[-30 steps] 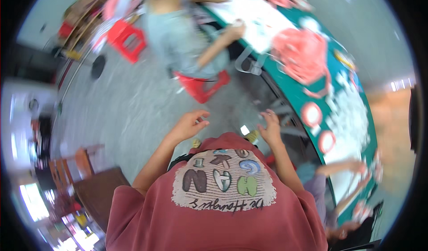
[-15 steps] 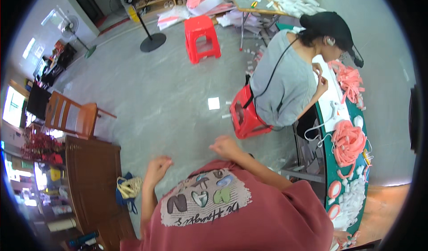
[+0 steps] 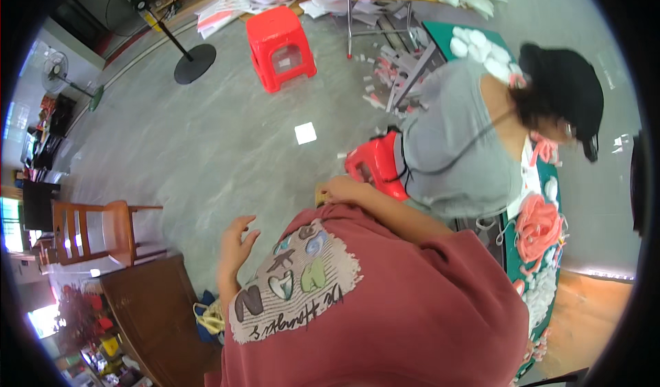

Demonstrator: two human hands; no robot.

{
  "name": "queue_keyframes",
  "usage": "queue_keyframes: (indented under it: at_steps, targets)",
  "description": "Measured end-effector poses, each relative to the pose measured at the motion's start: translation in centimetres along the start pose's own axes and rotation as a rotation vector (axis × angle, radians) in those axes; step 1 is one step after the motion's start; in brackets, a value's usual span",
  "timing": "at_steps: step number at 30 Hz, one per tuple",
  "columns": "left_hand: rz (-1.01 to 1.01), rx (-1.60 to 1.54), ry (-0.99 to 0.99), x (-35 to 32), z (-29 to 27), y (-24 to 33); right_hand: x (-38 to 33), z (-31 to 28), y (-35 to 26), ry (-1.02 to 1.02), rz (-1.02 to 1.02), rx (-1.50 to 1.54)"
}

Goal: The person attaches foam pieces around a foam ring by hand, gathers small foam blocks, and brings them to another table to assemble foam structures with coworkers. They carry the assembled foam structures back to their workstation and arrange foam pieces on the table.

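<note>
Holds nothing in the left hand (image 3: 237,248), fingers and thumb parted wide, above the smooth grey floor (image 3: 206,146) at the lower left of centre. Folds the fingers of the right hand (image 3: 346,190) near the middle of the frame, palm turned from view: cannot tell about anything inside. Has just beyond that hand the glossy red plastic stool (image 3: 385,156), right of centre, beneath a co-worker's loose grey fabric top (image 3: 460,146); cannot tell touching from merely near. Shows by the knuckles a half-hidden yellowish thing (image 3: 320,193), too little visible to name. Risks, in judgement, a knock of the right arm against the stool or the grey top, from so tight a gap; risks perhaps a slip on the flat white square (image 3: 305,133) above centre, if a loose sheet rather than reflected light. Bears, on the dark-red cloth shirt (image 3: 426,297), a ragged-edged cream patch (image 3: 295,277) with plump multicoloured letters and a line of black script, upside down at lower centre and legible. Offers no readable label on the stool.
</note>
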State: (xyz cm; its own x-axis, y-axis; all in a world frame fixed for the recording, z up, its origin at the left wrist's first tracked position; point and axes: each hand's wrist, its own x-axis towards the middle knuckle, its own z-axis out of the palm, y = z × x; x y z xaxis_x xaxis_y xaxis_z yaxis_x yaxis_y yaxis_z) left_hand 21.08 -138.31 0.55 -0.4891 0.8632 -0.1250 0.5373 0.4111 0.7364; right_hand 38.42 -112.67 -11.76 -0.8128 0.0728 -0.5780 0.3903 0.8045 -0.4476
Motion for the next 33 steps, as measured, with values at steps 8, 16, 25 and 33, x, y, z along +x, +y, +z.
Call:
queue_keyframes:
  at_steps: [8, 16, 25, 33]
  targets:
    - [0.062, 0.055, 0.171, 14.6, -5.0, -5.7, 11.9, -12.6, 5.6, 0.218, -0.074, 0.039]
    - [-0.014, 0.143, -0.116, 32.9, -13.3, -7.9, 22.9, -20.0, 7.5, 0.159, -0.031, 0.134]
    - [0.399, 0.352, -0.344, 56.5, -17.1, -1.9, 27.2, -30.4, 17.4, 0.752, 0.311, 0.434]
    - [0.630, 0.340, -0.620, 72.2, -9.7, 1.6, 24.8, -35.5, 28.7, 0.870, 0.628, 0.547]
